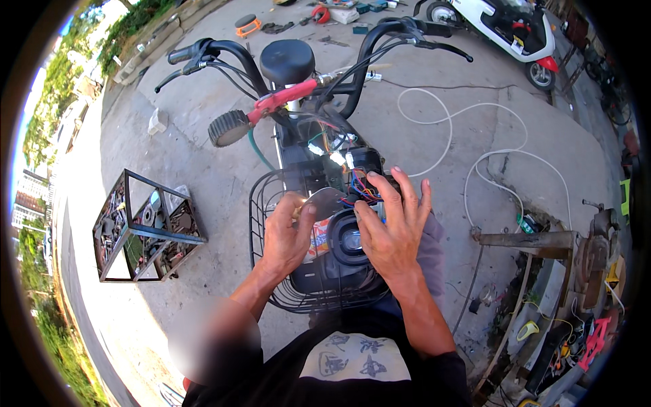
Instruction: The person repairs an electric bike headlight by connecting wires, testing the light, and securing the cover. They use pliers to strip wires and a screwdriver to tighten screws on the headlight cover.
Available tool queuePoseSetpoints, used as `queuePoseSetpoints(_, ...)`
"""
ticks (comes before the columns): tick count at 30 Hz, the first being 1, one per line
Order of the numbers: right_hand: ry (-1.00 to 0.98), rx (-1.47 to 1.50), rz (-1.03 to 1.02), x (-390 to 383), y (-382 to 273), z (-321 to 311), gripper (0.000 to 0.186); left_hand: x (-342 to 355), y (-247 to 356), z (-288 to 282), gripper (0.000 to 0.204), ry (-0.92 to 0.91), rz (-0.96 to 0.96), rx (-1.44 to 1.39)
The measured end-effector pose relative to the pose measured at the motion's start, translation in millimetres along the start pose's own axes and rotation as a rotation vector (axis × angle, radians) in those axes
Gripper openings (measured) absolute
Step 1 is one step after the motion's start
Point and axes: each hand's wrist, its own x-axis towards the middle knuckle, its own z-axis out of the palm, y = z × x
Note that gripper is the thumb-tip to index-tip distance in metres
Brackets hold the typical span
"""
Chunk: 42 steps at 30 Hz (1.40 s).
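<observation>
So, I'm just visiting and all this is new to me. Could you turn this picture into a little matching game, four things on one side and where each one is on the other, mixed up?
Things
1. Thin flat piece
2. Red and blue wires
3. Metal-framed rack
4. White scooter

Places
A. Close beside the fingers of the right hand
B. At the picture's upper right
C. Pinched in the left hand
D. Standing at the picture's left

Right pairs: 1-C, 2-A, 3-D, 4-B
</observation>
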Motion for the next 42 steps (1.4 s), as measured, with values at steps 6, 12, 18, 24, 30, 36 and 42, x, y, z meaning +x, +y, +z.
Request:
queuePoseSetpoints(6, 0.019, 0.05, 0.003, -0.6, 0.5, 1.9, 0.013, 0.5, 7.3, 1.7, 0.016, 0.05, 0.092, 0.142)
queuePoseSetpoints(12, -0.024, 0.098, 0.018, 3.1, 0.9, -0.7, 0.024, -1.9, 2.1, 6.2, 0.018, 0.064, 0.206, 0.211)
queuePoseSetpoints(18, -0.087, 0.143, 0.045, 3.7, 1.4, -5.3, 0.029, -1.7, 11.1, 8.9, 0.028, 0.071, 0.234, 0.22)
queuePoseSetpoints(24, -0.121, 0.153, 0.065, 2.8, 3.0, -9.2, 0.033, 10.3, 22.7, -1.1, 0.045, -0.087, 0.297, 0.148)
queuePoseSetpoints(30, -0.103, 0.171, 0.073, 2.4, 6.3, -4.8, 0.021, 32.6, 33.0, -8.4, 0.048, -0.217, 0.369, 0.107)
queuePoseSetpoints(36, 0.003, 0.188, 0.072, -2.5, 15.0, 0.4, 0.018, 42.2, 49.0, 4.0, 0.026, -0.291, 0.39, 0.269)
queuePoseSetpoints(42, 0.137, 0.305, 0.029, -11.9, 16.1, 7.2, 0.012, 36.9, 43.3, 6.7, 0.01, -0.368, 0.137, 0.288)
